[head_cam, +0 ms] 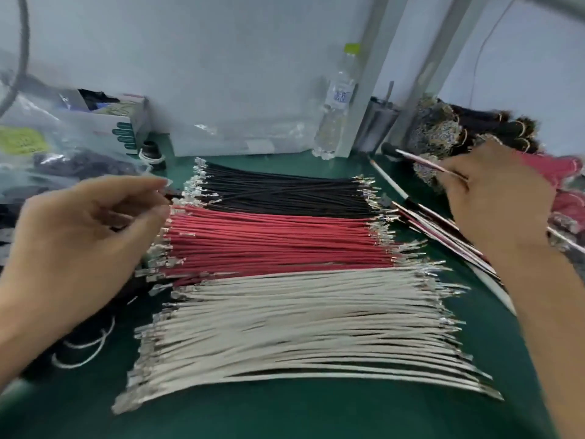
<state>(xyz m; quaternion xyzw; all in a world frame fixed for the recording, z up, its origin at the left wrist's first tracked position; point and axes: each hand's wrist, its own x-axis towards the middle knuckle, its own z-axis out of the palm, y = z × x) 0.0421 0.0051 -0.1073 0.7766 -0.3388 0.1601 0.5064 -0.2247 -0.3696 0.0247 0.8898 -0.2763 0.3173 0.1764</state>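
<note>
Head view: a green work mat [285,416] is seen from above, with three flat rows of cut wires laid across it from left to right, metal terminals at both ends.
Black wires [285,194]: the far row is formed by these, with a few strands crossed over one another.
Red wires [275,242]: the middle row is formed, touching the black row on its far side and the white row on its near side.
White wires [300,327]: the near and broadest row is formed, fanned slightly toward the near edge.
Left hand [85,229]: it is held at the left ends of the black and red rows. The fingers are curled, with thumb and forefinger drawn narrow beside a dark wire end; whether that end is pinched cannot be told through the blur.
Right hand [497,198]: it is raised at the right, fingers curled, with a thin pinkish wire [421,161] pinched between thumb and fingers.
Held wire: it is kept off the mat, slanted, its free end pointed far and left.
Loose mixed wires [443,236]: a small slanted heap is laid just right of the rows, below the right hand.
Dark banded wire bundles [474,125]: these are piled at the far right.
Clear plastic bottle [335,103]: it is stood upright at the far edge.
White-and-green cardboard box [123,128]: it is set at the far left, among clear plastic bags [31,134].
</note>
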